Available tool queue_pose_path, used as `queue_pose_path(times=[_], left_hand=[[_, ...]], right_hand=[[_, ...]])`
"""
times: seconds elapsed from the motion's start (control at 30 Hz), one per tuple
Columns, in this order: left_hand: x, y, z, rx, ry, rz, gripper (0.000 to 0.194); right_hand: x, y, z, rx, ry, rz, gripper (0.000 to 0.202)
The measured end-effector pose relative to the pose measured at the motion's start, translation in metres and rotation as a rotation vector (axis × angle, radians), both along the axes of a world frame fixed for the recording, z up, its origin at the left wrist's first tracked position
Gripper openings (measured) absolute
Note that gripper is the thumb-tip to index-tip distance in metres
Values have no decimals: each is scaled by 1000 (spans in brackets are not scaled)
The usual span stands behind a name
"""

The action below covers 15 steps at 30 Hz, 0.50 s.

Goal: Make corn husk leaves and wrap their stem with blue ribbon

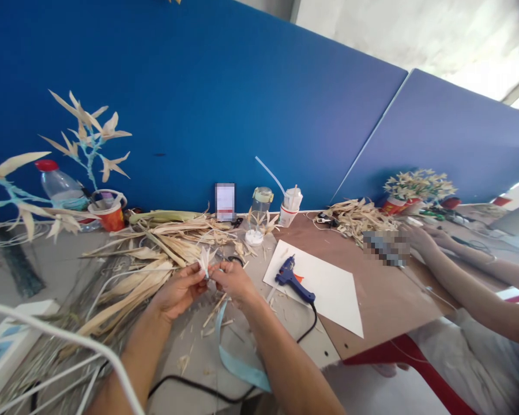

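A small pale corn-husk flower stands upright between my hands, its petals pointing up. My left hand pinches it near the base with thumb and fingers. Close against it, my right hand is closed at the flower's base on a light blue ribbon, whose loose length runs down to the table under my right forearm. The fingers hide the exact grip. Just behind the right hand lie dark-handled scissors, partly covered. A blue glue gun rests on a white sheet to the right.
Dry husks spread behind and left of my hands. Finished flower branches stand in a red cup near a bottle. A phone, a clear bottle and a white cup line the partition. A co-worker's arms reach in from the right.
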State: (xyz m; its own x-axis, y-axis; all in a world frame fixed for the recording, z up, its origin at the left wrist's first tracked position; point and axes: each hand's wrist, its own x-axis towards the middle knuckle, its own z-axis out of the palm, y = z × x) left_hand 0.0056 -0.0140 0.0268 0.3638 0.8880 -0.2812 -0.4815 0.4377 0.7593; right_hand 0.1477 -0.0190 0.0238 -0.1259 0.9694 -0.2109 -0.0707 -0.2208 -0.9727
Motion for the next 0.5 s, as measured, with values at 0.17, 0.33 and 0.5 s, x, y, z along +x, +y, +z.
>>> queue_pose_path(times=[0.17,0.33,0.5], left_hand=[[-6,1,0,40,44,-41,27],[-11,0,1,107,154,-70,27],[-10,1,2,190,286,-43,22]], right_hand=[[2,-3,8,-43,185,97,16],[6,-2,7,-73,233,157,22],[7,-2,6,-32,108,146,17]])
